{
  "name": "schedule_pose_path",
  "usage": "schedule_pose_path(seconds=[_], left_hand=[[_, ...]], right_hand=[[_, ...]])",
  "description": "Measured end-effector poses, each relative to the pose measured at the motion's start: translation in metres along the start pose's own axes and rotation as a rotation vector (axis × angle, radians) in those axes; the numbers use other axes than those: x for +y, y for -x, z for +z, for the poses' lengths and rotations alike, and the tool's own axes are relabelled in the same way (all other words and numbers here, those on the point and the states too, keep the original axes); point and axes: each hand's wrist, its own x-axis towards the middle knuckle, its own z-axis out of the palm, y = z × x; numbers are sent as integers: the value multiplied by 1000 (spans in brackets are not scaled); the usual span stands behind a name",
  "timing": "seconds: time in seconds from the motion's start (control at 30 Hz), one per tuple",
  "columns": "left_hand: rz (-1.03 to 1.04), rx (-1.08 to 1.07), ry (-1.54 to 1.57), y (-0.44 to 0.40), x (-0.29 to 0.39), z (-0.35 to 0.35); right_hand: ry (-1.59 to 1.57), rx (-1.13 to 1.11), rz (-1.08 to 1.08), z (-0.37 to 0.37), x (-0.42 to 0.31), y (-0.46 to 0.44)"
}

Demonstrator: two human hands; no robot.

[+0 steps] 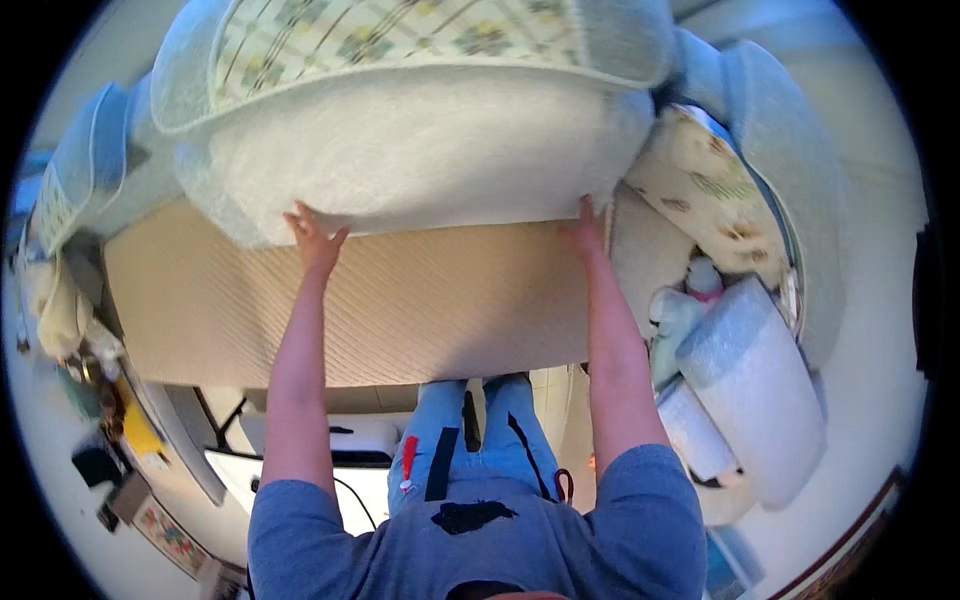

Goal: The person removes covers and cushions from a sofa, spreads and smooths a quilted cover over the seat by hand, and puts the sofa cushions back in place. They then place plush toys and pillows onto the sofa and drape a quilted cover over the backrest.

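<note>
white cover [420, 150]: lower edge at l fingers [301, 220] & r fingers [587, 208].

Arms [300, 370] stretched forward, well apart; left hand [316, 243] spread, right hand [585, 234] blurred, grip unclear.

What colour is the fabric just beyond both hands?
The fabric is mostly white; clearest in head view.

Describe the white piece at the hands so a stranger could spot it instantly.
Start at the wide, diagonally ribbed tan seat. Just beyond it is a broad white piece, its near edge at the left hand and the right hand. Its plain middle sets it apart from the flower-and-lattice cover directly above it in the picture.
</note>
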Motion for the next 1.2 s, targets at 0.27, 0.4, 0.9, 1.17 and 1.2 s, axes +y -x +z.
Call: schedule_pose_path(seconds=[0.27,0.4,0.9,1.17,1.2], left_hand=[[111,-416,74,10,-63,9],[118,-723,-112,55,-23,27],[678,-752,-220,198,125,88],[563,-707,-337,278,191,67],[541,-687,-330,286,198,73]], right_hand=[[-286,-16,-21,-10,89,153],[-624,95,236,-14,126,260],[-1538,929,762,-117,404,395],[-1858,1270,617,-191,500,428],[-1865,1299,594,-190,506,429]])
